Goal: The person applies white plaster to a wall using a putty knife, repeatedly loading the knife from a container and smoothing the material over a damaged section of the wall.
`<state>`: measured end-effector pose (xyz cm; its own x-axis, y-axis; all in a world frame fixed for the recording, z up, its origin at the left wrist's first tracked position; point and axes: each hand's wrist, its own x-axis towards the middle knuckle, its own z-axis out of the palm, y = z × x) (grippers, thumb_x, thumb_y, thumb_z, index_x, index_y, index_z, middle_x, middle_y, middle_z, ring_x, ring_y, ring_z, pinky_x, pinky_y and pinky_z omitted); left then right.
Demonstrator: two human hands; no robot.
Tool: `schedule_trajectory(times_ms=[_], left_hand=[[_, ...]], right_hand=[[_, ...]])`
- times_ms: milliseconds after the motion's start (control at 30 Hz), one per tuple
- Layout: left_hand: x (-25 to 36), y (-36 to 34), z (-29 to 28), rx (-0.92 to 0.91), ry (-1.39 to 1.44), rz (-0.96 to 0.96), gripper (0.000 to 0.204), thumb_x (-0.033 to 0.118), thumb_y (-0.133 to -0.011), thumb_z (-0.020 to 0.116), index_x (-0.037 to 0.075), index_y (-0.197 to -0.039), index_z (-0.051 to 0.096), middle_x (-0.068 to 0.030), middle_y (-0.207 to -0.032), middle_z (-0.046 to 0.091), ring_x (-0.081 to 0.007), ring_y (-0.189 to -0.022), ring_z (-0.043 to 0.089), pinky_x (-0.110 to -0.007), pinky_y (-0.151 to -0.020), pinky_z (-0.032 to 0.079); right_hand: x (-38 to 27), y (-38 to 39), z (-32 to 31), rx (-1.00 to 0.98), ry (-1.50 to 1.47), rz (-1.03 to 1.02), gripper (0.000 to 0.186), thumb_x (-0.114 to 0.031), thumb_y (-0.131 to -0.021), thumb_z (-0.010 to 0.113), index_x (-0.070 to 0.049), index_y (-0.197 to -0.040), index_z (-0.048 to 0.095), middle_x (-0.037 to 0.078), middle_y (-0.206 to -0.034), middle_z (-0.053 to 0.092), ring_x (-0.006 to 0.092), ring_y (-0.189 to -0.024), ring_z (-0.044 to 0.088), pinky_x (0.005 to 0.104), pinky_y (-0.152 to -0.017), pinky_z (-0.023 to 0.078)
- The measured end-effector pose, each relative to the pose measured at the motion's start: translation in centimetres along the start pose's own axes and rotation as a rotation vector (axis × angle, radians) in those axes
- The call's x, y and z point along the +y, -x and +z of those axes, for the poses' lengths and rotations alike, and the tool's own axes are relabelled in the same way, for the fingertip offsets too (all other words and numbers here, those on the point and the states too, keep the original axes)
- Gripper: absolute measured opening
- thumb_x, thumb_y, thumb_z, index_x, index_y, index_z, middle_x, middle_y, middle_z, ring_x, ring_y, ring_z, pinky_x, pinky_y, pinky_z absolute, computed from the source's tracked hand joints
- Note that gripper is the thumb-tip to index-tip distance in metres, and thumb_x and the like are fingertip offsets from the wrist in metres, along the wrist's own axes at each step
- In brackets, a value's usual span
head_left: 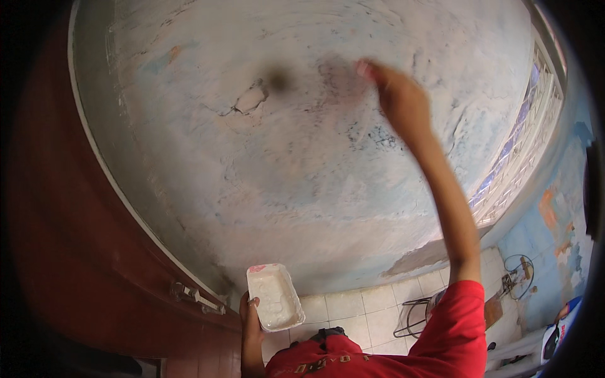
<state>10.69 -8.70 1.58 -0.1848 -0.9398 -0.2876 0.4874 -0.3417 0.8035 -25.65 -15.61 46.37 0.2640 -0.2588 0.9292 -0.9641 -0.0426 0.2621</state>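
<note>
Wall (252,189) and tray (274,270)
left hand (249,317) grips the tray low by the wall, right hand (404,104) up near it, its fingers too blurry to tell

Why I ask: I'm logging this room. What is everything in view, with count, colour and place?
Wall: 1, patchy white and pale blue, ahead
Side wall: 1, blue, right
Door: 1, reddish brown, left
Handle: 1, metallic, on door
Grille: 1, whitish, right
Tiles: several, pale, floor
Tray: 1, white, below centre
Paste: some, white, in tray
Frame: 1, dark, on floor
Cable: 1, dark, lower right
Other person's sleeve: 1, blue, lower right
Shirt: 1, red, bottom
Left hand: 1, bare, holding tray
Right hand: 1, bare, blurred, before wall
</note>
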Motion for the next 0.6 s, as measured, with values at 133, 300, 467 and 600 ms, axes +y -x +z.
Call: schedule_trajectory(times_ms=[133, 300, 467, 600], left_hand=[[-1.9, -1.5, -1.5, -0.002, 0.078, -0.025, 0.058, 0.024, -0.087, 0.06, -0.002, -0.137, 0.046, -0.0155, -0.126, 0.057, -0.028, -0.115, 0.058, -0.04, -0.096, 0.048], [1.3, 0.1, -0.1, 0.016, -0.017, -0.027, 0.059, 0.032, -0.088, 0.063, 0.001, -0.136, 0.047, -0.0154, -0.129, 0.057, -0.0306, -0.117, 0.058, -0.043, -0.098, 0.047], [2.2, -0.4, 1.2, 0.055, -0.023, -0.064, 0.054, 0.031, -0.088, 0.064, 0.0, -0.13, 0.05, -0.0158, -0.125, 0.058, -0.0305, -0.114, 0.059, -0.043, -0.097, 0.048], [2.6, -0.5, 1.6, -0.001, -0.111, 0.0, 0.053, 0.033, -0.088, 0.064, -0.001, -0.127, 0.051, -0.0149, -0.118, 0.06, -0.0288, -0.111, 0.06, -0.041, -0.095, 0.05]], right_hand=[[4.7, -3.9, -1.6, -0.007, 0.163, -0.072, 0.03, -0.009, -0.091, 0.056, -0.014, -0.118, 0.068, 0.009, -0.107, 0.072, 0.03, -0.094, 0.069, 0.0386, -0.075, 0.055], [0.3, 11.8, 2.2, -0.211, 0.048, -0.124, 0.041, -0.005, -0.082, 0.058, -0.008, -0.123, 0.064, 0.011, -0.106, 0.067, 0.0273, -0.092, 0.067, 0.0384, -0.075, 0.053], [-5.5, 23.7, 3.5, -0.352, -0.115, -0.045, 0.038, -0.004, -0.082, 0.061, -0.006, -0.12, 0.066, 0.01, -0.105, 0.069, 0.0264, -0.09, 0.068, 0.0369, -0.076, 0.054], [-3.4, 22.5, 2.4, -0.461, -0.244, 0.251, 0.036, 0.001, -0.08, 0.063, -0.005, -0.115, 0.067, 0.014, -0.1, 0.071, 0.0307, -0.089, 0.069, 0.0374, -0.078, 0.055]])
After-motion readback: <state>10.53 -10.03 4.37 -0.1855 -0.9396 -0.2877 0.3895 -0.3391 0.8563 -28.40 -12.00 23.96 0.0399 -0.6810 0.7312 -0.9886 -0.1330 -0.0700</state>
